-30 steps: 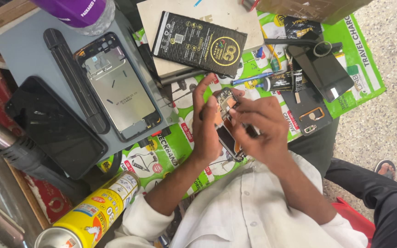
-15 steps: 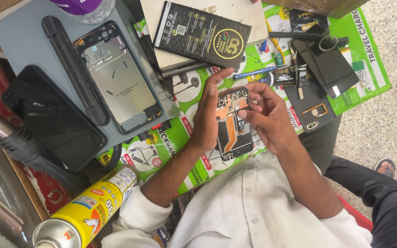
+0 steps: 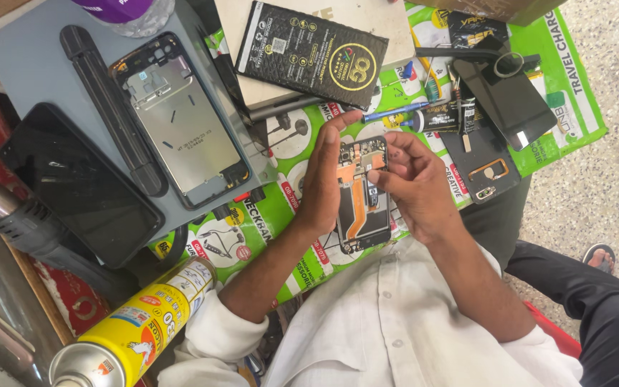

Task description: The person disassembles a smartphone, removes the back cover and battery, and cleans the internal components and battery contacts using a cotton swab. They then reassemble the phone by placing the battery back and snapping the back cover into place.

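Observation:
My left hand [image 3: 322, 179] grips the left edge of an opened phone [image 3: 362, 208], holding it above a green printed sheet [image 3: 266, 222]. The phone's back cover is off, showing an orange flex cable, a black battery and the circuit board at its top. My right hand [image 3: 411, 185] holds the phone's right side, with thumb and fingertips resting on the upper part near the board. Both sleeves are white and rolled up.
A grey mat [image 3: 30, 64] carries a bare phone frame [image 3: 180, 129], a black bar [image 3: 112, 107] and a dark screen panel [image 3: 80, 186]. A black battery pack [image 3: 313, 54], a dark phone [image 3: 510, 93], a black case [image 3: 485, 168] and small tools lie beyond. A yellow spray can [image 3: 137, 322] stands near left.
The phone was tilted edge-on between my hands; it has turned so its open back faces up. My left fingers straightened along its edge and my right fingers shifted to its upper part.

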